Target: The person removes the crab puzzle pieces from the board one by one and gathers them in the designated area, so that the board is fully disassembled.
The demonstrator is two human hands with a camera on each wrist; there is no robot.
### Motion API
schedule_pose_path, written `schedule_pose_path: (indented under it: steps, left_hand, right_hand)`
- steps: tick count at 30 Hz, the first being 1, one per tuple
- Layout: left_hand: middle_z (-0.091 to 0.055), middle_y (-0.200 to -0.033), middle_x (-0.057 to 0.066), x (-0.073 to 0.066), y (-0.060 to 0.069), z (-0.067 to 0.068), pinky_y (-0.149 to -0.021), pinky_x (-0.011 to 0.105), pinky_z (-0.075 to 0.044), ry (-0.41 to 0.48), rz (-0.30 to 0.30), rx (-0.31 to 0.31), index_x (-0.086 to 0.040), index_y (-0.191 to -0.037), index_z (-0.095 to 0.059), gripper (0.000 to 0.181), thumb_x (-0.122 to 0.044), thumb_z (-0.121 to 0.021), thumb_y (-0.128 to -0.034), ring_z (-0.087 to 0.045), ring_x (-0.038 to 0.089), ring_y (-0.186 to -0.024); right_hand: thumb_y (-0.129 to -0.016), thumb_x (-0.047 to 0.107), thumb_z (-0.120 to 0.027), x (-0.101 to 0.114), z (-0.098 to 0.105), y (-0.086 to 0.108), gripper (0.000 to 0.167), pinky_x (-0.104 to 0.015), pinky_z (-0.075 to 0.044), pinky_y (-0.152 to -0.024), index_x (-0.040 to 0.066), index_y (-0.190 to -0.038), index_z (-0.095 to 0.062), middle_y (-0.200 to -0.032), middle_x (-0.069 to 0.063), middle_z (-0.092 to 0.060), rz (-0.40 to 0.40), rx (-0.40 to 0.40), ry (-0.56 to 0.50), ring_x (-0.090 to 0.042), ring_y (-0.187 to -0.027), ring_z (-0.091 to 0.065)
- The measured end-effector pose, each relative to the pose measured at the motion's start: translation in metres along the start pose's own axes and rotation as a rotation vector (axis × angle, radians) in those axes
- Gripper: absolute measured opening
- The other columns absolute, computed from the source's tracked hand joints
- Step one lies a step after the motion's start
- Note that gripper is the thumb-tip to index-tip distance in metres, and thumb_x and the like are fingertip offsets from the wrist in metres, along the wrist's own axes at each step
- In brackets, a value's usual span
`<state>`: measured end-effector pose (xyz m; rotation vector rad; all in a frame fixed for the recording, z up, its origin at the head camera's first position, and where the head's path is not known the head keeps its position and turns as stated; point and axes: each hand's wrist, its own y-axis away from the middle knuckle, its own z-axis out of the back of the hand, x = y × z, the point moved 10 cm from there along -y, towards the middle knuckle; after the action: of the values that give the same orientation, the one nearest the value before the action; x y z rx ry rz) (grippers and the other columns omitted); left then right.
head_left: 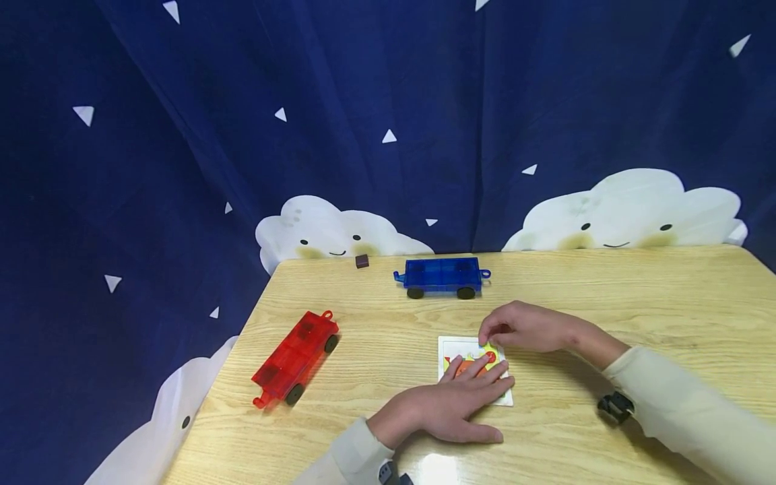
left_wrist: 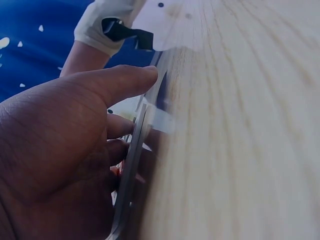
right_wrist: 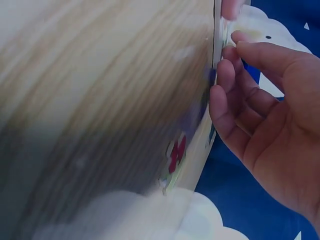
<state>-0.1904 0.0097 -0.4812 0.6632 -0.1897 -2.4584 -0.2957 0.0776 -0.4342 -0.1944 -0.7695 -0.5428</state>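
Observation:
A small square white-edged picture board (head_left: 446, 341) with orange and yellow artwork lies on the wooden table. My left hand (head_left: 455, 406) rests across its lower part, palm down, fingers spread and hiding much of the picture. The board's thin edge (left_wrist: 131, 170) shows beside the fingers of that hand (left_wrist: 60, 150). At the upper right corner, the thumb and fingertips of my right hand (head_left: 539, 328) pinch a small yellow piece (head_left: 488, 349), which is mostly covered. In the right wrist view, this hand's (right_wrist: 272, 100) thumb and index finger meet near the board's edge (right_wrist: 217, 37); its other fingers are curled.
A red wheeled toy car base (head_left: 294, 357) sits at the left of the table (head_left: 364, 330). Farther back, a blue one (head_left: 441, 275) stands behind the board. A small dark block (head_left: 362, 261) lies at the back edge, before a dark blue curtain (head_left: 364, 87).

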Motion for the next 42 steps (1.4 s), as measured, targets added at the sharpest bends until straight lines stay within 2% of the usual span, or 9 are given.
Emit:
schedule_pose_path:
  steps: [12,15,22,28,34,42]
  left_hand:
    - [0.008,-0.170,-0.009,0.000,0.000,0.000,-0.122,0.048,0.005,-0.012,-0.004,-0.017,-0.027,-0.167,-0.006,0.078,-0.058,-0.043,-0.1060,0.017,0.013,-0.152]
    - [0.008,-0.170,-0.009,0.000,0.000,0.000,-0.122,0.048,0.005,-0.014,-0.003,-0.019,-0.028,-0.167,-0.006,0.078,-0.058,-0.044,-0.1059,0.017,0.013,-0.152]
    - [0.007,-0.171,-0.008,-0.001,0.000,0.000,-0.122,0.049,0.004,-0.016,-0.010,-0.022,-0.026,-0.167,-0.008,0.077,-0.057,-0.044,-0.1062,0.017,0.012,-0.152]
    - [0.008,-0.170,-0.009,0.000,0.000,0.000,-0.122,0.049,0.004,-0.026,-0.005,-0.019,-0.027,-0.167,-0.007,0.077,-0.058,-0.043,-0.1061,0.018,0.011,-0.152]
    - [0.009,-0.170,-0.011,0.001,0.000,0.000,-0.122,0.048,0.004,-0.022,0.002,-0.008,-0.029,-0.167,-0.005,0.077,-0.058,-0.043,-0.1062,0.019,0.009,-0.151]
    - [0.008,-0.170,-0.011,0.000,0.000,0.000,-0.122,0.047,0.004,-0.034,0.006,-0.015,-0.029,-0.167,-0.006,0.077,-0.059,-0.043,-0.1060,0.014,0.014,-0.153]
  right_hand:
    - [-0.100,-0.003,-0.059,0.001,-0.009,-0.004,0.026,-0.029,-0.049,-0.071,0.017,-0.102,-0.075,-0.089,0.003,-0.066,-0.055,0.041,-0.020,-0.010,-0.077,-0.056]
    - [-0.100,-0.004,-0.058,0.002,-0.009,-0.005,0.029,-0.029,-0.049,-0.074,0.018,-0.101,-0.075,-0.091,0.003,-0.065,-0.055,0.038,0.000,-0.010,-0.080,-0.055]
    - [-0.101,-0.006,-0.053,0.010,-0.005,-0.007,0.036,-0.036,-0.049,-0.085,0.021,-0.097,-0.076,-0.095,0.007,-0.064,0.001,0.006,0.118,-0.010,-0.090,-0.057]
    - [-0.103,-0.004,-0.052,0.010,-0.003,-0.010,0.034,-0.037,-0.050,-0.087,0.019,-0.097,-0.076,-0.098,0.008,-0.067,-0.044,-0.001,0.103,-0.012,-0.093,-0.060]
    - [-0.104,0.004,-0.057,0.003,0.000,-0.013,0.021,-0.034,-0.050,-0.080,0.015,-0.098,-0.073,-0.094,0.007,-0.067,-0.123,-0.028,0.090,-0.009,-0.083,-0.057]
    - [-0.101,0.005,-0.062,-0.004,0.001,-0.014,0.017,-0.029,-0.047,-0.067,0.015,-0.093,-0.073,-0.080,0.007,-0.062,-0.175,-0.054,0.081,-0.009,-0.069,-0.053]
